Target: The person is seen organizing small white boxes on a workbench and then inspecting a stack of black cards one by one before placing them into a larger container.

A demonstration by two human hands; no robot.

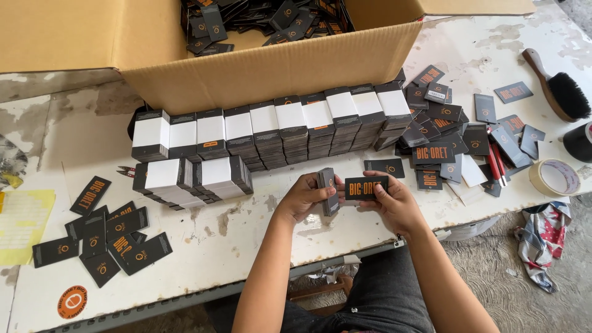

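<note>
The left hand (306,196) is gripping a small stack of black cards (327,191) on edge, fingers wrapping its sides, just above the table's (246,240) near edge. The right hand (393,200) is pinching a single black card with orange lettering (365,187) flat between thumb and fingers, its left end touching the stack. Behind the hands, banded bundles (271,129) of the same cards are standing in a long row against an open cardboard box (271,68), with two more bundles (191,179) lying in front. Loose cards (450,135) are lying heaped toward the right edge beside a tape roll (555,177) and a brush (558,86); others (105,240) are scattering near the left corner.
</note>
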